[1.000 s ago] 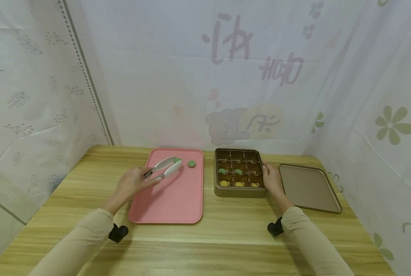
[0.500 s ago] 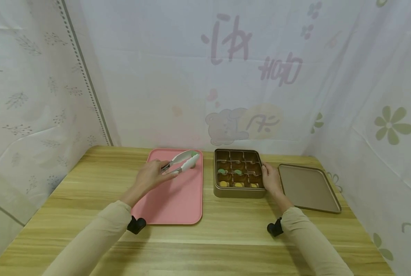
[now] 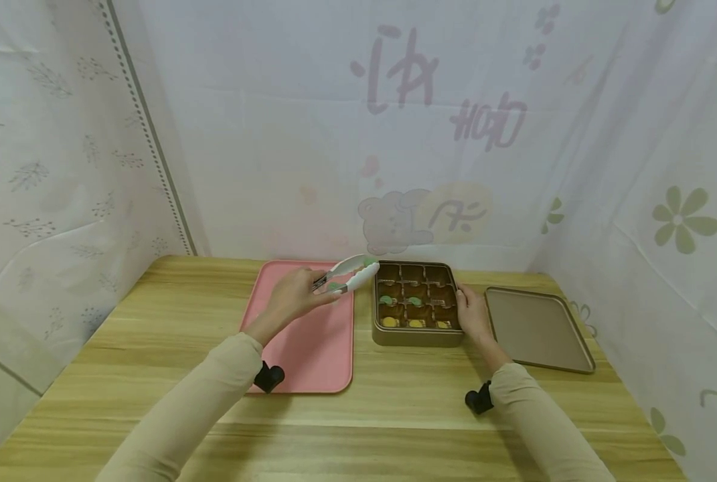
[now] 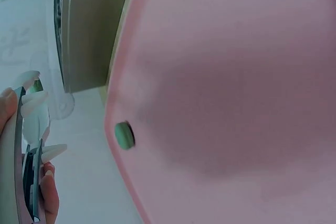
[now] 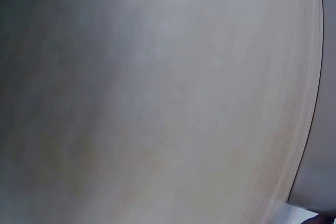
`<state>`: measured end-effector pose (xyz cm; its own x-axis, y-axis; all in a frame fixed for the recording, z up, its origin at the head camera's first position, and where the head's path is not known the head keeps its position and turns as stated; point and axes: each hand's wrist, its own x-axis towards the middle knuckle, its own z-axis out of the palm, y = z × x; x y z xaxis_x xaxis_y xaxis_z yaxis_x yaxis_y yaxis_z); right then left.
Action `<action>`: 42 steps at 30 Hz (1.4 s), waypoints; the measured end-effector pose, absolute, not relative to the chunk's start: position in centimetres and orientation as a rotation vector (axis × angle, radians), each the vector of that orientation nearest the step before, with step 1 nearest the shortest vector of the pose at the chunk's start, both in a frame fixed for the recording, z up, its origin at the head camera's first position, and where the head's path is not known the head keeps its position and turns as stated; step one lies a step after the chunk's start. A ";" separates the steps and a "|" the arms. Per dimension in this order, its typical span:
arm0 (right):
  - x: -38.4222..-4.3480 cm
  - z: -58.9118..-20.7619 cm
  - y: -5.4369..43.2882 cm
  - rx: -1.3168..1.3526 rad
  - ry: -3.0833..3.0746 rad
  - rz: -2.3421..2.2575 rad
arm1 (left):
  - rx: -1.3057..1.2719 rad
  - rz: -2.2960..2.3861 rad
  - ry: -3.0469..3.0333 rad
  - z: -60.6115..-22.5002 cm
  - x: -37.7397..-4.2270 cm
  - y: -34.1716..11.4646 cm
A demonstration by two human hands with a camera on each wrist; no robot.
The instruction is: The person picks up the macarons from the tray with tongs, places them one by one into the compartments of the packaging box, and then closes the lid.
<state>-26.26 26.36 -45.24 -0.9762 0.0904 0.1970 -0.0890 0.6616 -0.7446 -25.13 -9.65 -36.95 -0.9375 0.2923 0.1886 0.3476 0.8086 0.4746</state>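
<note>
In the head view my left hand [image 3: 298, 294] holds a pair of tongs [image 3: 352, 271] with white scalloped tips. Pinched between those tips is a green macaron-like cookie [image 3: 370, 260], above the back left corner of a brown tin [image 3: 418, 337]. Another green cookie [image 4: 124, 135] lies on the pink tray [image 4: 236, 103] in the left wrist view. The tin's divided insert holds green cookies [image 3: 415, 301] in its middle row and yellow ones [image 3: 416, 323] in its front row. My right hand [image 3: 475, 314] grips the tin's right side; some of its fingers are hidden.
Right of the tin lies its flat lid [image 3: 539, 328], partly beside my right forearm. A wooden table [image 3: 394, 428] carries everything, with a patterned cloth [image 3: 274, 167] hanging behind. Blur hides detail in most of the right wrist view.
My left hand has moved right with the tongs and the green cookie, from over the tray to the tin's back left corner. My right hand stays at the tin.
</note>
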 end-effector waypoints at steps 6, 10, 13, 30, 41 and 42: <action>-26.3 -45.2 26.4 -0.004 -2.664 1.207 | -0.525 -0.756 -2.919 -36.8 -25.8 -8.2; -26.3 -45.2 26.4 0.018 -2.653 1.206 | -0.568 -0.745 -2.916 -36.8 -26.1 -7.5; -26.2 -45.2 26.4 0.033 -2.637 1.206 | -0.599 -0.718 -2.906 -36.9 -26.3 -7.1; -26.1 -45.1 26.1 0.016 -2.641 1.227 | -0.546 -0.568 -2.969 -37.2 -27.0 -4.7; -26.3 -45.1 26.2 -0.003 -2.658 1.225 | -0.519 -0.495 -2.993 -37.1 -27.1 -3.8; -26.3 -45.1 26.2 -0.004 -2.659 1.226 | -0.519 -0.483 -2.992 -37.1 -27.1 -3.8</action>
<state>-26.29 26.21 -45.14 -0.9773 0.0911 0.1915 -0.0865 0.6535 -0.7519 -27.10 -3.80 -37.11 -0.9409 0.3177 0.1178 0.3386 0.8938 0.2940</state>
